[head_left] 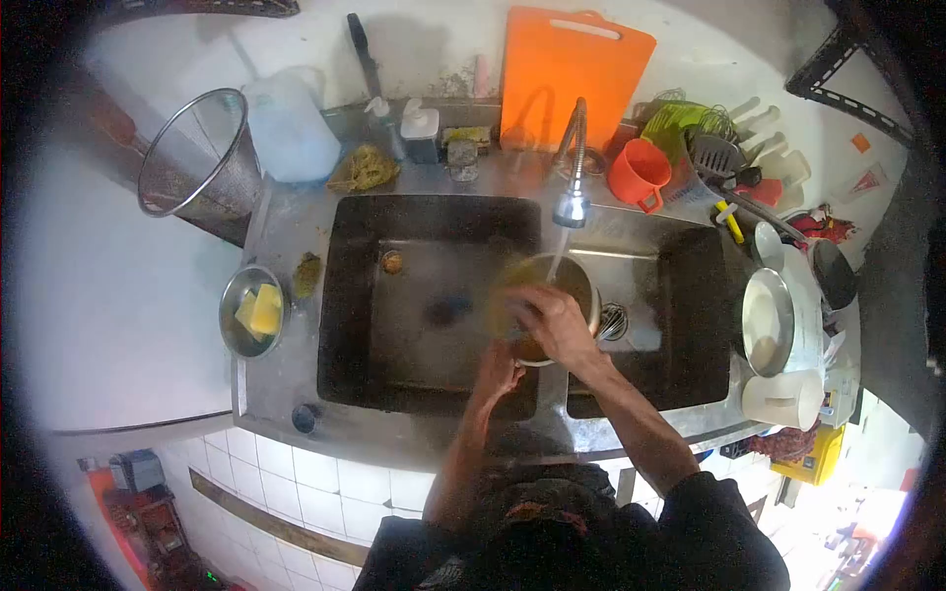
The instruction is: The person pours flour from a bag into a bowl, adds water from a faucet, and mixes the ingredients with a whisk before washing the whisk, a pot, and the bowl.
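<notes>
A round metal bowl (583,281) is held over the divider between the two sink basins, under a running stream of water. My left hand (501,376) is closed at the bowl's lower left side, with its grip partly hidden. My right hand (560,323) reaches across the bowl's mouth, its fingers smeared by motion. A blurred yellowish patch shows by those fingers, and I cannot make out what it is. Water falls from the faucet head (571,209) just above. To the right of the bowl, a wire whisk (613,321) lies in the right basin.
The left basin (424,360) has a drain at the back. A steel bowl with yellow sponges (262,311) stands on the left ledge. An orange cutting board (562,79) leans behind the faucet, near a red mug (640,171). Utensils and a metal bowl (768,320) crowd the right.
</notes>
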Available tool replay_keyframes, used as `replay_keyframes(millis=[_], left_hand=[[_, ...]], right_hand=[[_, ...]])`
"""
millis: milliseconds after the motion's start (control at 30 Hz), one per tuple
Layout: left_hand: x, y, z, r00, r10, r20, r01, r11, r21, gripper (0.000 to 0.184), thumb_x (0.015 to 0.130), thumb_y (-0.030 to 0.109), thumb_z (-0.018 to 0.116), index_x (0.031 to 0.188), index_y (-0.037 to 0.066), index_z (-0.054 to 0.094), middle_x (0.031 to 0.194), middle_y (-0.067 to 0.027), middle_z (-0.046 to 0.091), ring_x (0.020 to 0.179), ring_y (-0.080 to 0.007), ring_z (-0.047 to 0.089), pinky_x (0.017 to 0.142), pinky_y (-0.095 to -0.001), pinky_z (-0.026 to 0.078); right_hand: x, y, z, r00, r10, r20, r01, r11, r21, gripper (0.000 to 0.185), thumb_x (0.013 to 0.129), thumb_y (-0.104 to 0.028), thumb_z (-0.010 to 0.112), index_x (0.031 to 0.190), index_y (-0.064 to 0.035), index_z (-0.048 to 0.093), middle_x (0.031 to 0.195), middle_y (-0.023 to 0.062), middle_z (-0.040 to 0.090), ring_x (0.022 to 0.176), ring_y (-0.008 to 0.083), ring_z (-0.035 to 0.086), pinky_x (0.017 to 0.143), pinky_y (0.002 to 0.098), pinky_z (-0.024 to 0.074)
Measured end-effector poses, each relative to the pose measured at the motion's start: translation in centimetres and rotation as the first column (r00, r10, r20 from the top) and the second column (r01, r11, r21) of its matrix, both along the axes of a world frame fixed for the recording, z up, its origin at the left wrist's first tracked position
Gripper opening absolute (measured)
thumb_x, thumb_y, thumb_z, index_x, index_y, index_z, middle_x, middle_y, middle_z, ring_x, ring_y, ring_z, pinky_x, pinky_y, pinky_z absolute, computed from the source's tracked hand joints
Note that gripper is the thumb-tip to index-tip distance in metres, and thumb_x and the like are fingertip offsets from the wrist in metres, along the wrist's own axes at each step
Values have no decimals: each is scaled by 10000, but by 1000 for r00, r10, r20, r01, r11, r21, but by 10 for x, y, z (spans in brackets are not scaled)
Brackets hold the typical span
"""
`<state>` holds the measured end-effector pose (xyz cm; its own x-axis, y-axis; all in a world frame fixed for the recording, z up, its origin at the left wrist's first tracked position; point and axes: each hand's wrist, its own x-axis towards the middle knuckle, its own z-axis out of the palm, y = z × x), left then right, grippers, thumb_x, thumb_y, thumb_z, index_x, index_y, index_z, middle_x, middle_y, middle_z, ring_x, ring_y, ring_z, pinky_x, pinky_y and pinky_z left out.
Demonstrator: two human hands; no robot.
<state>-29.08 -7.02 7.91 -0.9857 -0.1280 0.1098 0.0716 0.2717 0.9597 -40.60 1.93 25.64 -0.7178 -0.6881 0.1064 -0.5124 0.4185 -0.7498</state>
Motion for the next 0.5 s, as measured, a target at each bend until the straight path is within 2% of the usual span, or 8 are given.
replay_keyframes(millis=[33, 100, 133, 200, 300, 333, 400, 500], left_hand=[[4, 0, 21, 1000, 2, 3, -2, 1000, -1, 336, 952, 349, 371, 795, 67, 467, 536, 4, 399, 412, -83, 330, 379, -273, 292], [1, 1, 86, 723, -177, 667, -339, 751, 567, 327, 956, 347, 355, 782, 90, 460, 520, 35, 377, 380, -60, 269, 354, -244, 220], [5, 3, 76, 724, -175, 667, -341, 750, 567, 327, 956, 347, 355, 782, 90, 460, 520, 35, 377, 380, -60, 269, 354, -244, 220], [23, 9, 48, 748, -399, 529, -274, 541, 795, 355, 960, 383, 335, 767, 110, 453, 525, 44, 376, 389, -53, 260, 357, -240, 200], [46, 36, 57, 891, -236, 387, -278, 391, 877, 376, 958, 426, 325, 777, 123, 455, 524, 47, 376, 378, -55, 247, 351, -243, 185], [51, 35, 82, 892, -231, 389, -281, 391, 877, 376, 958, 426, 325, 777, 123, 455, 524, 47, 376, 378, -55, 247, 351, -243, 185], [59, 32, 141, 910, -117, 398, -233, 649, 724, 395, 955, 465, 317, 815, 121, 451, 570, 27, 416, 397, -49, 283, 356, -231, 195], [41, 35, 87, 895, -274, 351, -179, 500, 847, 391, 957, 462, 315, 824, 117, 443, 598, 16, 434, 412, -47, 305, 360, -228, 212]], right_hand=[[4, -9, 9, 1000, 28, -14, -28, 998, -48, 253, 810, -95, 599, 1061, -65, 617, 1030, 152, 623, 974, 323, 593, 819, 389, 488], [9, -26, 24, 997, 58, -42, -62, 993, -99, 252, 811, -102, 602, 1061, -73, 620, 1023, 143, 625, 972, 315, 594, 813, 380, 489], [13, -34, 29, 995, 88, -49, -94, 989, -115, 257, 808, -97, 603, 1064, -77, 620, 1012, 135, 624, 964, 316, 591, 817, 381, 485], [20, -50, 29, 991, 125, -53, -132, 982, -133, 263, 804, -92, 604, 1067, -80, 620, 1002, 128, 623, 957, 317, 588, 821, 383, 482], [30, -69, 23, 972, 166, -167, -192, 969, -154, 281, 794, -91, 605, 1075, -93, 617, 988, 114, 617, 958, 299, 566, 848, 384, 454], [32, -74, 22, 961, 176, -212, -207, 969, -132, 290, 787, -94, 607, 1077, -102, 617, 994, 106, 616, 965, 288, 552, 861, 381, 436], [36, -77, 27, 954, 186, -235, -211, 974, -87, 311, 769, -111, 617, 1080, -124, 619, 1005, 87, 615, 966, 274, 527, 877, 366, 401], [34, -64, 45, 951, 193, -241, -198, 980, 0, 301, 774, -110, 626, 1075, -120, 620, 995, 85, 616, 955, 277, 530, 861, 374, 413]])
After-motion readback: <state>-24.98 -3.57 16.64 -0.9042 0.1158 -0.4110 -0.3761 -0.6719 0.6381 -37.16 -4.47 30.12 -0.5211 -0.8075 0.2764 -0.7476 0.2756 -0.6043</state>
